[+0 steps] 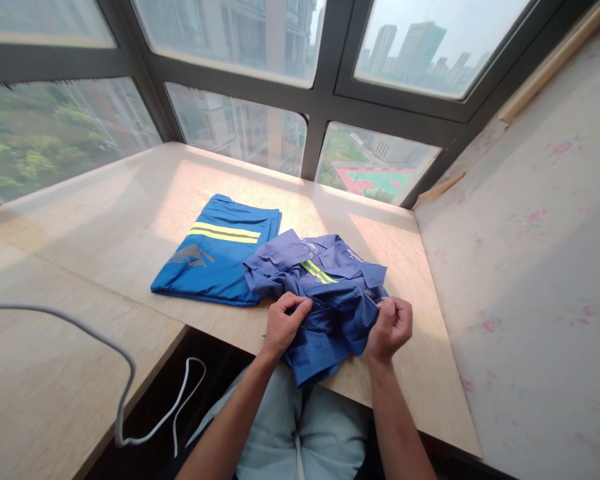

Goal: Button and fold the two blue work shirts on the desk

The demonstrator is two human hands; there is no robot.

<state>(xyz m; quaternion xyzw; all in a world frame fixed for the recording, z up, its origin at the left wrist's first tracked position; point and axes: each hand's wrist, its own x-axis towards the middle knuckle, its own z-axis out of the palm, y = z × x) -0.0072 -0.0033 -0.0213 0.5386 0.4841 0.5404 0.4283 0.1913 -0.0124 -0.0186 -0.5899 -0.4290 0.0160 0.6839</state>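
Observation:
A crumpled blue work shirt with a yellow and grey reflective stripe lies in front of me, its collar toward the window and its lower end hanging over the table's front edge. My left hand pinches the cloth at the shirt's near left side. At the right side, my right hand is closed on the fabric's edge. Left of the shirt, and partly touched by its sleeve, rests a folded brighter blue garment with a reflective stripe and a grey printed mark.
The light wooden tabletop reaches back to dark-framed windows. A flowered wall bounds the right side. A white cable loops across the left, over a dark gap at the table's front.

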